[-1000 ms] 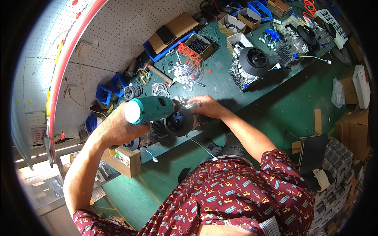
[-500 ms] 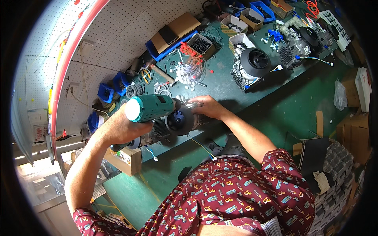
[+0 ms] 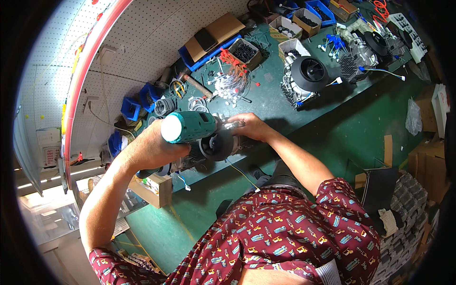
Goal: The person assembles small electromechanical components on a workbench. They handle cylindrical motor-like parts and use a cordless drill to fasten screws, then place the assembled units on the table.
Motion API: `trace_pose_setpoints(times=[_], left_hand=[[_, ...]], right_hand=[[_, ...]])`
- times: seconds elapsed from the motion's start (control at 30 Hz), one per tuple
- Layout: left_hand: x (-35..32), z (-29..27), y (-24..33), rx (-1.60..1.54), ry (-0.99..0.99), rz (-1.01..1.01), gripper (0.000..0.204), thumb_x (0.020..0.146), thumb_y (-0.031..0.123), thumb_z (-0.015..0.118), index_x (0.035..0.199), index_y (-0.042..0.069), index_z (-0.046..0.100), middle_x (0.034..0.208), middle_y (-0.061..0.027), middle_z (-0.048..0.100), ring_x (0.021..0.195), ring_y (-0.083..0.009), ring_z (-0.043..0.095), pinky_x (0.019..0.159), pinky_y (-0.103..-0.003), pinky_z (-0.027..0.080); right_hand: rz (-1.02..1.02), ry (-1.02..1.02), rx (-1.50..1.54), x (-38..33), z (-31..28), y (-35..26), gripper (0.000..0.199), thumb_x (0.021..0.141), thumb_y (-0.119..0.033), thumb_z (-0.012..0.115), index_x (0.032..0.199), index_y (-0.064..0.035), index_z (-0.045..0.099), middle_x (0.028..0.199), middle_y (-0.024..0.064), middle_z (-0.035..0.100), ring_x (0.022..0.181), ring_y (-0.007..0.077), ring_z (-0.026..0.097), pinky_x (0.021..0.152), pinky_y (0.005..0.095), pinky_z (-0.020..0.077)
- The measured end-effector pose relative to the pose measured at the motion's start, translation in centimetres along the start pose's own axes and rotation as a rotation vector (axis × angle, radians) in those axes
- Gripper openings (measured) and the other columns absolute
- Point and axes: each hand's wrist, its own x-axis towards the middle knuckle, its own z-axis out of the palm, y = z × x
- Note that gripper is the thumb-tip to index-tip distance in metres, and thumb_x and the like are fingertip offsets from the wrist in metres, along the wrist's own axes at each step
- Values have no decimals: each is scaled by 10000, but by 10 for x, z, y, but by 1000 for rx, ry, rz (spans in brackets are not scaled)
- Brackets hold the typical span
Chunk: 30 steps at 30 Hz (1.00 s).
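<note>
In the head view, we record the left hand (image 3: 159, 148) closed firmly around the grip of a teal, smooth-cased power drill (image 3: 189, 127), its nose directed toward the assembly. We locate the silvery cast-metal assembly with a round black fan wheel (image 3: 219, 145) between the 2 hands, at the near edge of the matte green workbench (image 3: 273, 102). The right hand (image 3: 252, 127) bears on its metal top with bent fingers; we cannot tell whether they pinch. Beyond, we note 1 wooden-handled hammer (image 3: 199, 87) beside tangled white-tipped wire leads (image 3: 229, 86).
</note>
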Motion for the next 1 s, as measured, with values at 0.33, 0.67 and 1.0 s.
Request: trace_pose_setpoints(times=[0.33, 0.67, 1.0], left_hand=[[-70, 28, -20, -314, 395, -47, 442, 857, 87, 760, 1265, 24, 602, 1049, -93, 705, 908, -168, 650, 827, -345, 556], [-163, 117, -87, -613, 495, -25, 382, 799, 64, 765, 1175, 41, 695, 993, -40, 709, 794, -145, 653, 715, -300, 538], [-205, 223, -158, -990, 324, 75, 373, 877, 33, 762, 1241, 57, 683, 1078, -21, 712, 925, -122, 647, 827, -300, 549]], right_hand=[[304, 76, 455, -17, -11, -14, 417, 922, -200, 621, 1263, 39, 648, 844, 42, 606, 651, 65, 502, 532, 217, 405], [441, 342, 754, -95, -3, -73, 198, 1047, -135, 538, 1180, -6, 608, 1100, 164, 692, 789, 148, 665, 435, 169, 380], [450, 359, 988, -137, 74, -83, 165, 1003, -235, 684, 1030, -72, 676, 917, 22, 653, 765, 83, 607, 468, 171, 376]])
